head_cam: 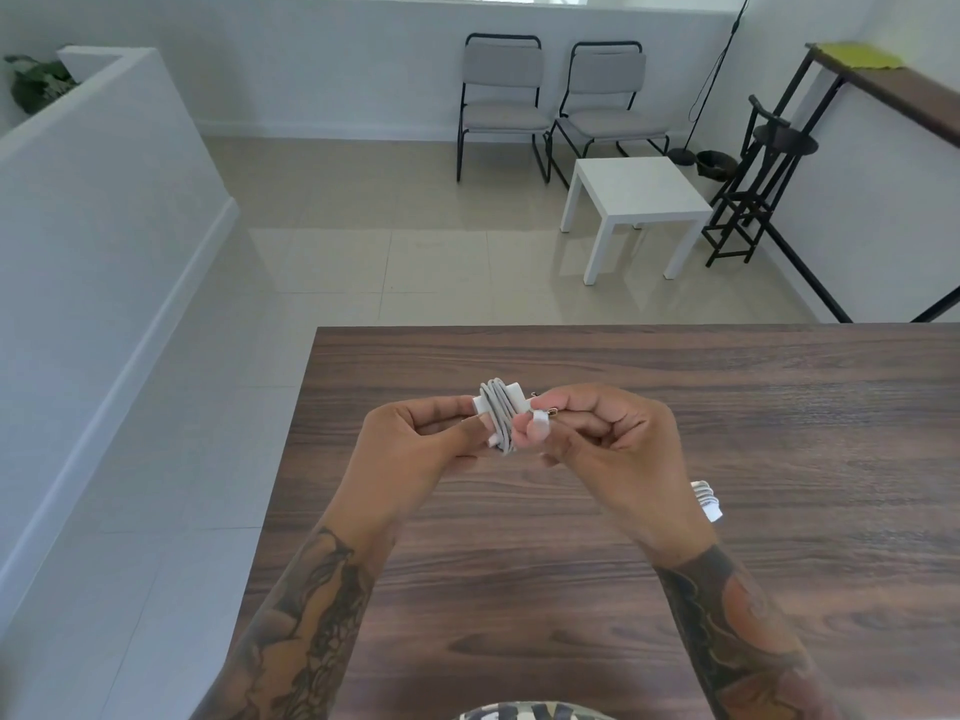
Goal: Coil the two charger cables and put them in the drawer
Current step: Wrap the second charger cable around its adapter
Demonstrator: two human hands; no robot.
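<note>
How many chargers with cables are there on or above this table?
2. One white charger with grey cable wound round it is held between both hands above the dark wooden table; a second coiled white charger lies on the table, partly hidden behind the right wrist.

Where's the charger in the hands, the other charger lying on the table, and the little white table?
White cable-wrapped charger block [498,415], head view: grey cable windings.
Second white coiled charger [707,500], head view: visible end beside right wrist.
Small white square side table [641,185], head view: tabletop.

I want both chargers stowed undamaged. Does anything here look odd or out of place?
Nothing stands out. The held charger is neatly wrapped between the left hand and right hand. The second charger lies wrapped on the table.
</note>
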